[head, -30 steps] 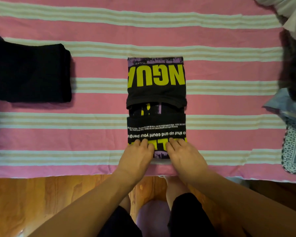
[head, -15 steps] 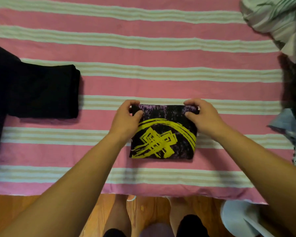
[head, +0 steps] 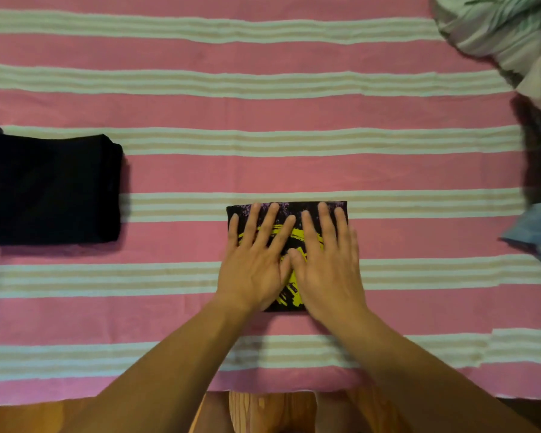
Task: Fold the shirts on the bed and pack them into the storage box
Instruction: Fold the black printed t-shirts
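A black shirt with a yellow and purple print [head: 289, 212] lies folded into a small rectangle near the middle of the bed. My left hand [head: 253, 260] and my right hand [head: 325, 264] lie flat on top of it, side by side, fingers straight and spread, pressing it down. The hands cover most of the shirt; only its far edge and a strip between the hands show. A folded black shirt [head: 50, 189] lies at the left of the bed. No storage box is in view.
The bed has a pink sheet with pale stripes [head: 263, 120]. Loose pale clothing [head: 500, 29] is heaped at the far right corner, with dark and light-blue garments [head: 537, 232] along the right edge. Wooden floor [head: 272, 410] shows below the bed's near edge.
The long printed shirt was folded over away from me into a small rectangle. Both hands let go of its far corners and now press flat on top.
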{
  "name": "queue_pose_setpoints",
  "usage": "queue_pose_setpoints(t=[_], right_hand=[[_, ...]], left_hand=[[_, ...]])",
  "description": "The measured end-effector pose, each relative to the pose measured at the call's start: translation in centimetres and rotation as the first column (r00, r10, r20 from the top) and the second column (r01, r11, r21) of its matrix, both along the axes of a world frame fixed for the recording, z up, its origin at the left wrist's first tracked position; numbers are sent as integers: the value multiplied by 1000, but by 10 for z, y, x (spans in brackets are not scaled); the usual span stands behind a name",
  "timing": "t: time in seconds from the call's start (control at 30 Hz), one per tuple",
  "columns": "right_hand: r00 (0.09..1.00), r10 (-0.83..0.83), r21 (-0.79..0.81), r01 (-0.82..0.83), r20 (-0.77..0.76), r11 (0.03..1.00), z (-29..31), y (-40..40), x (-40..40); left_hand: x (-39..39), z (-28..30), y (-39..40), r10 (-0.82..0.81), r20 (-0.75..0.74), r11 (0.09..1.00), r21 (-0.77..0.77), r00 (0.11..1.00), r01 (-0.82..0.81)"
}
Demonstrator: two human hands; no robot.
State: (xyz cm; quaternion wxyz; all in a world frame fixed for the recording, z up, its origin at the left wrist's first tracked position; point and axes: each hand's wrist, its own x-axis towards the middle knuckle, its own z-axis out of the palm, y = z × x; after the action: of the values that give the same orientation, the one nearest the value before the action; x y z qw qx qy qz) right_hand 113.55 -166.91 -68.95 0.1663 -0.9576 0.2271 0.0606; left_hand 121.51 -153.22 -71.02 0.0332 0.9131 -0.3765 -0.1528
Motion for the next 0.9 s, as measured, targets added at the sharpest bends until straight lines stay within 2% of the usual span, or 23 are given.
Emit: queue_pose_setpoints(t=[0.1,0.2,0.23,0.27,0.3,0.33,0.37,0.4,0.43,0.5,0.53,0.6,0.63,0.67,0.7,0.77,0.8,0.9], right_hand=[[989,5,9,-3,-150,1000,-34,-24,0],[985,40,50,-32,-166,998,-39,-32,3],[988,30,87,-17,-149,996,-32,-30,2],[993,-11,120,25,-121,992,-24,-29,0],[992,-91,153,104,-92,983,-16,-27,-5],[974,-210,193,222,-82,956,-8,-27,-8],[934,-342,242,358,-105,902,-1,-27,-9],[884,-443,286,468,-151,836,3,-27,-10],[840,-499,326,542,-212,775,4,-27,-10],[743,-576,426,668,-339,611,7,-31,-3],[672,-624,514,727,-398,455,13,-35,3],[551,-615,672,739,-564,45,35,-40,14],[543,-549,699,707,-635,-109,52,-37,17],[563,-477,712,668,-675,-218,70,-28,21],[586,-417,712,645,-695,-279,84,-14,27],[638,-322,714,619,-700,-326,100,24,42],[675,-282,730,602,-682,-323,107,50,55],[784,-270,829,516,-559,-216,116,123,108]], left_hand=[[9,-19,-4,-2,-64,1000,17,998,4],[15,-13,1,-25,-142,996,-84,990,13],[15,-5,6,9,-161,991,-132,987,-31],[13,4,11,107,-168,975,-174,980,-136],[9,13,18,275,-186,931,-193,943,-310],[6,22,25,462,-241,842,-184,853,-508],[3,27,29,594,-344,732,-144,727,-666],[0,30,31,650,-456,646,-89,608,-758],[-1,32,29,649,-547,612,-39,529,-790],[6,36,21,596,-675,594,5,436,-804],[13,38,18,580,-721,579,37,379,-815],[29,46,23,532,-794,592,99,295,-800],[35,52,33,504,-823,596,111,263,-795],[41,62,48,486,-842,587,116,234,-801],[47,76,68,475,-852,570,106,221,-815],[61,104,115,503,-830,529,77,239,-845],[71,118,142,545,-791,514,56,276,-856],[115,157,211,706,-573,482,-44,417,-875]])
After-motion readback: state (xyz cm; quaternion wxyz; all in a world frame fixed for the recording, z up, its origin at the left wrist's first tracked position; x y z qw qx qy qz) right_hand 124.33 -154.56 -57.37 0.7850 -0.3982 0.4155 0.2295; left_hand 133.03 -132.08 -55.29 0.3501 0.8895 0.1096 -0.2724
